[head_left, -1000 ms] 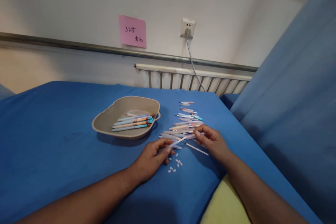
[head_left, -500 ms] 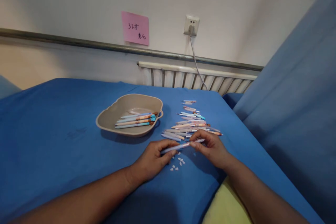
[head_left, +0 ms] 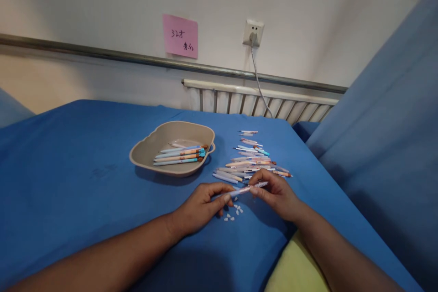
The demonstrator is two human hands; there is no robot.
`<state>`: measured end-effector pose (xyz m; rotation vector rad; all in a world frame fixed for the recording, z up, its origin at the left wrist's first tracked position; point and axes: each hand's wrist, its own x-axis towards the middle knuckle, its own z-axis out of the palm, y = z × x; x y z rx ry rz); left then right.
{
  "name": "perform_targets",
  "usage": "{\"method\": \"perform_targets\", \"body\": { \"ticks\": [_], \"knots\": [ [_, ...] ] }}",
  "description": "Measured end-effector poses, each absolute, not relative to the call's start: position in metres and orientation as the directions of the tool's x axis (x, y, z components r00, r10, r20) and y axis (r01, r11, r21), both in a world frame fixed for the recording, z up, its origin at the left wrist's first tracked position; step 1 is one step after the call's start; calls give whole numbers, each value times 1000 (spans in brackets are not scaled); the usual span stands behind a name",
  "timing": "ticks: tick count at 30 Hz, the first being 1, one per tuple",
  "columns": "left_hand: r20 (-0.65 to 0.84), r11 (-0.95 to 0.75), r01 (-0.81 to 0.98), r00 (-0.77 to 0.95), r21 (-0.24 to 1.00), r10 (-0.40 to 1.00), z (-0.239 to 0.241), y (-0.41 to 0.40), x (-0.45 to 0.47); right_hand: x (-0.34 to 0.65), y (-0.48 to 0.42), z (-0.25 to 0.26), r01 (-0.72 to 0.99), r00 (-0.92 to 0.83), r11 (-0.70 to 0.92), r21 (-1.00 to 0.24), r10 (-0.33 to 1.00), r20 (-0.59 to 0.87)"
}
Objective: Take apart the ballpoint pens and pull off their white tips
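A pale blue and pink pen (head_left: 240,190) is held level between my two hands, above the blue cloth. My left hand (head_left: 204,204) is closed round its left end, thumb on top. The fingers of my right hand (head_left: 273,194) pinch it near the right end, which has a patterned part poking out past the fingertips. Several tiny white pieces (head_left: 237,208) lie on the cloth just below the pen. Just beyond my hands is a spread of pen parts and pens (head_left: 249,163) in pastel colours.
A beige basin (head_left: 147,159) with several pens in it stands to the left of the pen parts. Behind the blue-covered table (head_left: 102,205) are a radiator (head_left: 239,86) and a metal rail. A blue curtain (head_left: 386,114) hangs at the right. Something yellow-green (head_left: 297,269) lies near the front.
My left hand has shifted a little along the pen, its lower fingers now curled more visibly beneath. The whole view has moved slightly; both hands still hold the pen.
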<state>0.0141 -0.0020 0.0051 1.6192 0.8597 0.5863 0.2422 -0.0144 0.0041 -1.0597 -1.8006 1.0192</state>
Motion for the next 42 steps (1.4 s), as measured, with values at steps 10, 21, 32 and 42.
{"method": "perform_targets", "body": {
  "ticks": [10,21,32,42],
  "knots": [
    [-40,-162,285,590,945,807,8,-4,14,240,-17,3,330,-301,372,-867,912,277],
    [17,-212,266,585,940,811,6,-5,12,239,-13,-1,262,-278,235,-936,947,160],
    [38,-278,317,595,907,803,12,-7,13,237,-12,-1,197,-276,91,-976,961,34],
    [-126,14,187,600,982,790,0,-2,15,241,-16,1,308,-271,282,-909,942,200]
  ]
}}
